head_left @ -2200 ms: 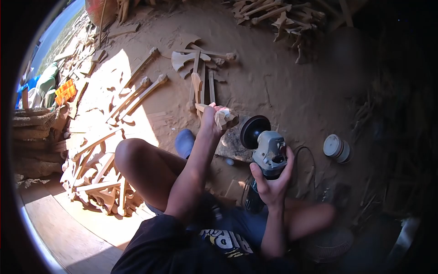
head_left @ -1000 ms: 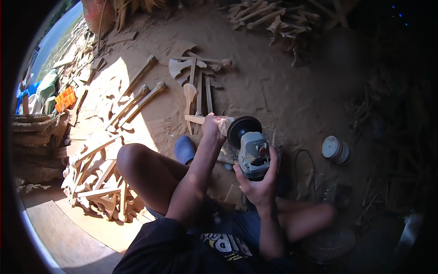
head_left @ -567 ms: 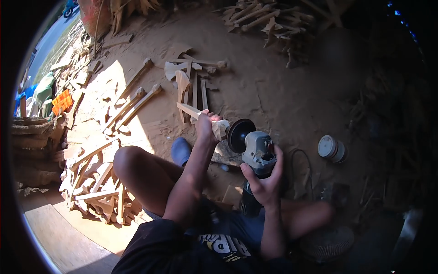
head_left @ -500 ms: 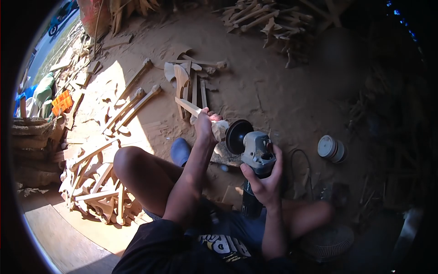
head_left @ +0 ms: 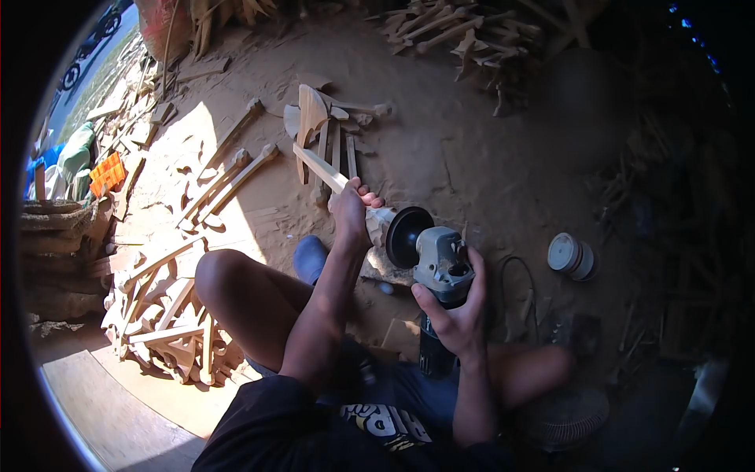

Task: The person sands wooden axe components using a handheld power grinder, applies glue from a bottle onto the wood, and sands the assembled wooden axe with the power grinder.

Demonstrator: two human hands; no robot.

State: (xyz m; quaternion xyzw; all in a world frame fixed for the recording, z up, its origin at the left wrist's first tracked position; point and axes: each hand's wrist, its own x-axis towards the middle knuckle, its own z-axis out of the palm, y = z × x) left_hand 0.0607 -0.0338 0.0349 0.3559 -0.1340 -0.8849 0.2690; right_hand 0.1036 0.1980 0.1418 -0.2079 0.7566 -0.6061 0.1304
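My left hand [head_left: 351, 211] is wrapped round a carved wooden leg [head_left: 321, 168]. Its slim squared end points up and left; the thicker, faceted end sits beside the dark round disc [head_left: 404, 237] of an angle grinder [head_left: 442, 264]. Whether disc and wood touch, I cannot tell. My right hand [head_left: 458, 321] grips the grinder's body from below, thumb on the near side and fingers largely hidden behind it. Beneath the leg's thick end lies a block [head_left: 387, 267], partly covered.
Carved wooden pieces lie ahead [head_left: 313, 114] and in a heap [head_left: 177, 315] beside my left knee. Another pile of legs [head_left: 432, 27] lies at the back. A white round container [head_left: 563, 253] and a cable [head_left: 523, 271] are on the right, near a fan-like grille [head_left: 570, 421].
The wooden leg's slim end has swung a little up and left. The grinder has shifted slightly left, its disc staying beside the thick end.
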